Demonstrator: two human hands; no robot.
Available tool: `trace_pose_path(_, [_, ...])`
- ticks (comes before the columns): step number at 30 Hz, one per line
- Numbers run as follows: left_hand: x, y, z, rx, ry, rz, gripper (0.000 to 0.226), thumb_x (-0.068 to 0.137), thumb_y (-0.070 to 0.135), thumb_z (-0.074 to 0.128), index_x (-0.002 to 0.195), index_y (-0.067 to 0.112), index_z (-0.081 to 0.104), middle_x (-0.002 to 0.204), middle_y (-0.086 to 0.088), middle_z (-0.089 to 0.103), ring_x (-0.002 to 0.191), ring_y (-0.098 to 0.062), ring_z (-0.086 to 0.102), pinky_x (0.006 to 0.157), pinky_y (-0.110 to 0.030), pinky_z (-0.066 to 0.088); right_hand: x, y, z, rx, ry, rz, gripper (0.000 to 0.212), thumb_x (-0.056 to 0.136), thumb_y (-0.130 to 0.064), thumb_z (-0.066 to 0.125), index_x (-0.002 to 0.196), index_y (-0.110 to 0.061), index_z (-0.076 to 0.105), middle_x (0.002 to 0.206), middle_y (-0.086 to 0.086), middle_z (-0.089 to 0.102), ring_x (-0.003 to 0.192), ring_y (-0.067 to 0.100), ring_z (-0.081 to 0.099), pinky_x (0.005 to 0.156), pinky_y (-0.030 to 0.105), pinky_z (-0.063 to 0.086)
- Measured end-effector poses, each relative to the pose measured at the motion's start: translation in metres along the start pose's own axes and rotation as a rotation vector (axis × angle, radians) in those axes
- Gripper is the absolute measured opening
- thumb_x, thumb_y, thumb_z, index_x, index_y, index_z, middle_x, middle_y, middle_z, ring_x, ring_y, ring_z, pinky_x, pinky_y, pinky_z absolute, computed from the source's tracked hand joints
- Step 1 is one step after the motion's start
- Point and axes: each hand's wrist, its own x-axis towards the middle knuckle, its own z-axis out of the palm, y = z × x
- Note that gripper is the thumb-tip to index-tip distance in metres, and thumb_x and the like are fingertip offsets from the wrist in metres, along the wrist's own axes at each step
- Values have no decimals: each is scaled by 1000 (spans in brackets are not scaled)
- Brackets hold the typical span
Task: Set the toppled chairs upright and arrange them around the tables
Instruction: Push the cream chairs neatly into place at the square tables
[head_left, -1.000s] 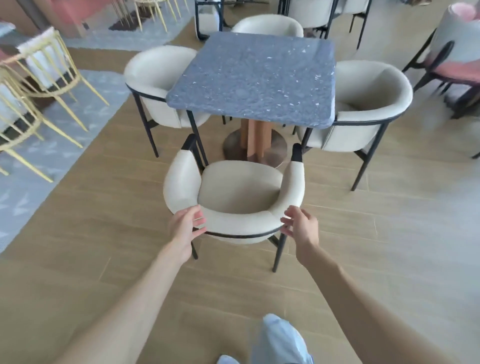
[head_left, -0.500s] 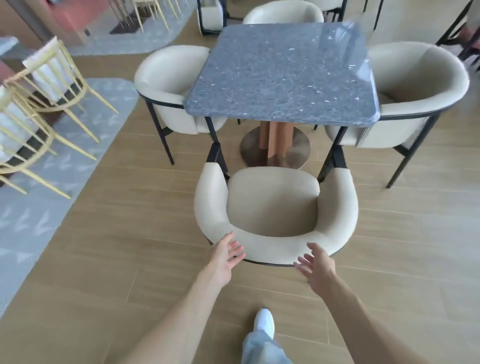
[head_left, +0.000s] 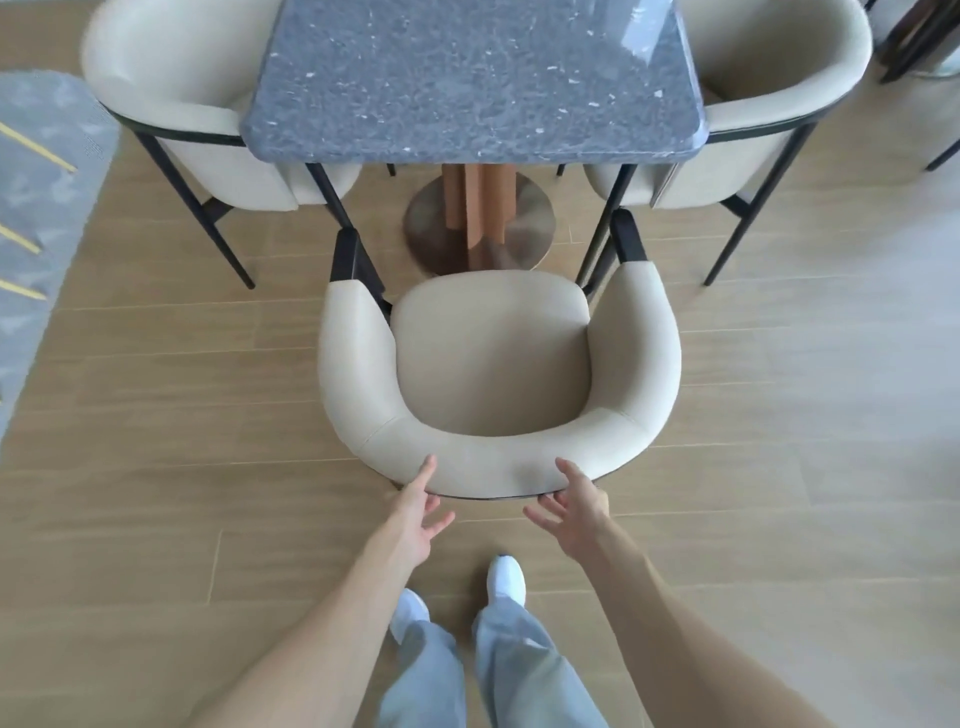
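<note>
Chair (head_left: 493, 358) number one, the cream one nearest you, stands upright on the wooden floor (head_left: 156, 415), its open front facing the near edge of the table (head_left: 475, 78) and its seat just short of the tabletop. Your left hand (head_left: 413, 519) has its fingers straight and spread, the forefinger tip touching the outer curve of the backrest; your right hand (head_left: 576, 514) is likewise splayed, fingertips at the backrest's lower rim (whether they actually press it or sit just off it, you cannot tell from here). Neither hand grips anything.

Much is cut off. The table's far edge runs out of the top of the head view, and the tabletop hides the seats of the left chair (head_left: 171, 83) and the right chair (head_left: 779, 78), both tucked under its sides. The near chair's back legs are hidden beneath its own backrest; only its two black front posts show.

Count three cream chairs in view, all upright, one speckled blue-grey table on a single wooden column with a round metal foot (head_left: 478, 223), two hands, two white shoes. Dark legs of some other furniture (head_left: 909, 41) poke in at the upper right, too cropped to identify.

A grey patterned rug (head_left: 36, 182) lies at the left, with thin gold rods crossing it.
</note>
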Motion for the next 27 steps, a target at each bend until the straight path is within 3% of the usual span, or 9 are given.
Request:
trace_pose_path(2, [9,-2,-4,-42,-27,12,48,79,38,83,110,10,59,121,-12,62,108,-24,63,92,-46,57,5,-1,-3,12,-20,-20,66,83,-38,78,135,-9,49,129,13,53,101,33,66,84,56,59])
trace_pose_path(4, [15,-1,-6,-82,-62,16,46,79,39,82,109,11,61,123,-15,65,106,-29,66,88,-46,57,10,0,-5,24,-45,-47,67,84,-38,79,135,-8,49,133,13,51,111,36,62,72,55,61])
trace_pose_path(8, [32,1,-3,-130,-64,6,63,84,38,78,135,14,52,129,-14,59,118,-36,58,73,-53,58,20,-1,3,59,-74,-75,45,90,-27,74,124,-3,55,119,15,62,103,40,67,67,57,61])
trace_pose_path(12, [43,4,-2,-225,-79,43,43,87,21,76,125,18,54,123,-16,64,91,-36,67,56,-48,60,24,-7,10,42,-14,-80,21,93,-16,70,100,0,58,101,17,62,91,42,68,67,63,59])
trace_pose_path(18, [53,20,-2,-226,-66,64,51,85,20,78,130,17,55,123,-15,65,90,-34,67,70,-56,59,26,-12,25,15,-21,-92,18,95,-13,67,98,3,59,108,18,61,102,47,64,71,64,58])
trace_pose_path(21, [61,36,3,-214,-71,86,51,85,20,78,130,16,55,120,-15,66,91,-35,67,66,-54,59,31,-21,38,27,-40,-112,17,96,-13,66,98,2,59,106,18,62,99,47,66,67,61,59])
trace_pose_path(27, [79,72,23,-227,-85,106,48,84,20,79,127,15,57,119,-15,66,91,-36,67,74,-61,57,44,-50,67,34,-67,-131,18,96,-14,67,96,2,58,104,17,62,83,45,70,64,58,60])
